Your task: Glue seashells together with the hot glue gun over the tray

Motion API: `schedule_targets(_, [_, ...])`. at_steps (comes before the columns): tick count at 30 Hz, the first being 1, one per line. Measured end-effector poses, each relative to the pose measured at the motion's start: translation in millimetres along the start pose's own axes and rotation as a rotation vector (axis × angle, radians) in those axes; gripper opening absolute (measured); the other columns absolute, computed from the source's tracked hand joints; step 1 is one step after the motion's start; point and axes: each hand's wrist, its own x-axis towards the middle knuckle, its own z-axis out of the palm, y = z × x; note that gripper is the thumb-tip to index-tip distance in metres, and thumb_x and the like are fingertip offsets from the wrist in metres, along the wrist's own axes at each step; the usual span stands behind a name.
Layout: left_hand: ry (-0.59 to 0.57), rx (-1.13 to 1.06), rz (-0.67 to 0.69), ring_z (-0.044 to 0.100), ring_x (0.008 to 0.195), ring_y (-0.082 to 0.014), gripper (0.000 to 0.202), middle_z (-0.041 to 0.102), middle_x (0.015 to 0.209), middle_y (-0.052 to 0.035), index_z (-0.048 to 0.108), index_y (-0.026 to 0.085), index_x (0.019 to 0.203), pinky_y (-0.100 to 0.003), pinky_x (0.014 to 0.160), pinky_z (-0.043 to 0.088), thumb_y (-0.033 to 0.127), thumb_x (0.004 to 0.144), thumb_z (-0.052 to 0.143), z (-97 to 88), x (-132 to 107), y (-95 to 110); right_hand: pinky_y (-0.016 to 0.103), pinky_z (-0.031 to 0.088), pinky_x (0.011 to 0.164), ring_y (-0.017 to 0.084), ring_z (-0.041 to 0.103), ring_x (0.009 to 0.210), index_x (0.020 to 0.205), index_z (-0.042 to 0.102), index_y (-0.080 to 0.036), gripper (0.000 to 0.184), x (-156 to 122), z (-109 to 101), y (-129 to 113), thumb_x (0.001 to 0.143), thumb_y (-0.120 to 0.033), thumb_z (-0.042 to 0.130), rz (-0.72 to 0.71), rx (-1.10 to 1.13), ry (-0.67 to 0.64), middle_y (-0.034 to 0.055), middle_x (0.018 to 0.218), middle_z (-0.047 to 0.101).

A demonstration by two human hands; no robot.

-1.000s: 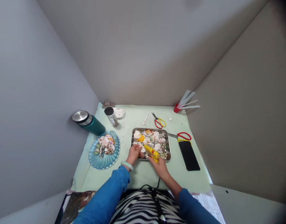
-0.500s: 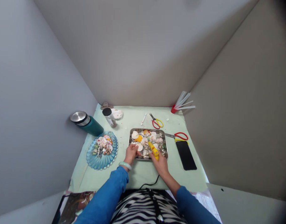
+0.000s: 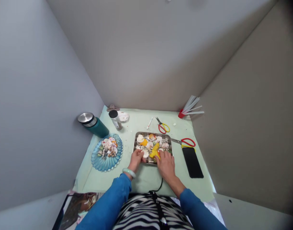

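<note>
My left hand (image 3: 136, 159), a pale green bangle at its wrist, pinches a flat white shell (image 3: 145, 154) over the front left of a metal tray (image 3: 135, 147). Many mixed shells fill that tray, among them an orange shell (image 3: 144, 142). A yellow hot glue gun (image 3: 155, 149) is low over the front middle of the tray, its nozzle pointing away from me. My right hand (image 3: 166, 163) is closed at its handle, fingers toward the tray's right side and partly hiding the grip. A black cord (image 3: 159, 189) runs toward me below.
To the left are a blue scalloped plate (image 3: 98, 162) of shells and a teal bottle (image 3: 100, 128). Behind stand a black-lidded jar (image 3: 116, 121), a white pen (image 3: 149, 123) and small scissors (image 3: 163, 126). At right are larger scissors (image 3: 187, 142), a phone (image 3: 192, 162) and a red cup (image 3: 181, 114) of glue sticks.
The glue gun has turned onto its side, lower over the shells, and my right hand has rolled palm down. My left hand still holds the white shell. The view has shifted slightly.
</note>
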Motion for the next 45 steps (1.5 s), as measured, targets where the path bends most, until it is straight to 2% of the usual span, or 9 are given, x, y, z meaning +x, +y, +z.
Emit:
schedule_targets(7, [-0.017, -0.014, -0.027, 0.050, 0.036, -0.0103, 0.039, 0.054, 0.040, 0.0057, 0.050, 0.016, 0.082, -0.019, 0.043, 0.036, 0.045, 0.066, 0.069, 6.1, -10.4, -6.2, 0.027, 0.049, 0.072, 0.018, 0.065, 0.078, 0.101, 0.061, -0.017, 0.030, -1.6, 21.8, -19.7, 0.092, -0.034, 0.039, -0.006, 0.363, -0.028, 0.0072, 0.091, 0.070])
schedule_targets(16, [-0.069, -0.032, -0.128, 0.052, 0.035, -0.0113, 0.046, 0.057, 0.041, 0.0038, 0.051, 0.015, 0.090, -0.020, 0.041, 0.038, 0.049, 0.065, 0.070, 5.4, -14.8, 2.0, 0.029, 0.050, 0.069, 0.019, 0.065, 0.072, 0.090, 0.063, -0.017, 0.026, -3.0, 29.5, -15.4, 0.088, -0.034, 0.043, 0.041, 0.520, 0.001, 0.0063, 0.082, 0.070])
schedule_targets(21, [-0.037, -0.038, -0.151, 0.048, 0.031, -0.0103, 0.047, 0.052, 0.036, 0.0039, 0.051, 0.015, 0.079, -0.020, 0.038, 0.037, 0.060, 0.070, 0.062, 4.2, -10.2, 2.7, 0.028, 0.050, 0.067, 0.018, 0.065, 0.071, 0.088, 0.063, -0.017, 0.026, -2.6, 30.8, -16.4, 0.088, -0.034, 0.043, 0.017, 0.540, -0.012, 0.0059, 0.081, 0.070])
schedule_targets(26, [-0.023, -0.065, -0.110, 0.044, 0.030, -0.0091, 0.049, 0.047, 0.034, 0.0065, 0.052, 0.016, 0.077, -0.019, 0.036, 0.035, 0.062, 0.066, 0.065, 6.1, -9.8, 2.9, 0.027, 0.049, 0.065, 0.018, 0.064, 0.069, 0.087, 0.061, -0.017, 0.024, -2.0, 29.9, -15.9, 0.089, -0.031, 0.042, -0.025, 0.493, -0.001, 0.0055, 0.080, 0.069])
schedule_targets(35, [0.004, -0.104, -0.013, 0.034, 0.029, -0.0062, 0.047, 0.040, 0.033, 0.0100, 0.053, 0.016, 0.075, -0.020, 0.036, 0.034, 0.061, 0.066, 0.065, 10.1, -10.2, 2.8, 0.028, 0.044, 0.073, 0.019, 0.060, 0.078, 0.089, 0.061, -0.016, 0.026, 3.3, 24.0, -18.6, 0.092, -0.026, 0.038, -0.169, 0.308, -0.012, 0.0076, 0.084, 0.065])
schedule_targets(38, [0.004, -0.076, -0.003, 0.035, 0.028, -0.0071, 0.044, 0.040, 0.032, 0.0094, 0.052, 0.017, 0.073, -0.020, 0.035, 0.031, 0.059, 0.068, 0.065, 8.2, -6.3, 2.2, 0.027, 0.044, 0.073, 0.019, 0.061, 0.079, 0.091, 0.062, -0.017, 0.025, 7.2, 24.2, -18.6, 0.093, -0.025, 0.038, -0.156, 0.238, -0.043, 0.0071, 0.086, 0.066])
schedule_targets(41, [-0.001, -0.041, -0.006, 0.040, 0.028, -0.0093, 0.042, 0.043, 0.031, 0.0076, 0.052, 0.017, 0.073, -0.020, 0.035, 0.029, 0.057, 0.070, 0.063, 3.6, -1.7, 2.7, 0.030, 0.043, 0.078, 0.022, 0.059, 0.089, 0.104, 0.061, -0.017, 0.023, 11.2, 19.3, -15.3, 0.091, -0.025, 0.044, -0.111, 0.160, -0.054, 0.0097, 0.097, 0.065])
schedule_targets(43, [0.001, -0.027, -0.012, 0.043, 0.030, -0.0104, 0.041, 0.045, 0.031, 0.0069, 0.052, 0.017, 0.075, -0.020, 0.037, 0.030, 0.057, 0.072, 0.061, 0.2, 1.0, 3.3, 0.036, 0.040, 0.086, 0.027, 0.054, 0.102, 0.117, 0.056, -0.016, 0.032, 12.9, 13.5, -11.5, 0.087, -0.026, 0.051, -0.049, 0.081, -0.046, 0.0138, 0.108, 0.061])
schedule_targets(45, [0.002, -0.021, -0.019, 0.044, 0.030, -0.0106, 0.042, 0.046, 0.031, 0.0069, 0.051, 0.017, 0.076, -0.019, 0.038, 0.031, 0.058, 0.073, 0.060, -2.3, 2.8, 3.6, 0.041, 0.035, 0.092, 0.032, 0.048, 0.112, 0.122, 0.053, -0.016, 0.041, 13.9, 8.5, -8.0, 0.082, -0.025, 0.058, 0.037, -0.020, -0.076, 0.0158, 0.116, 0.056])
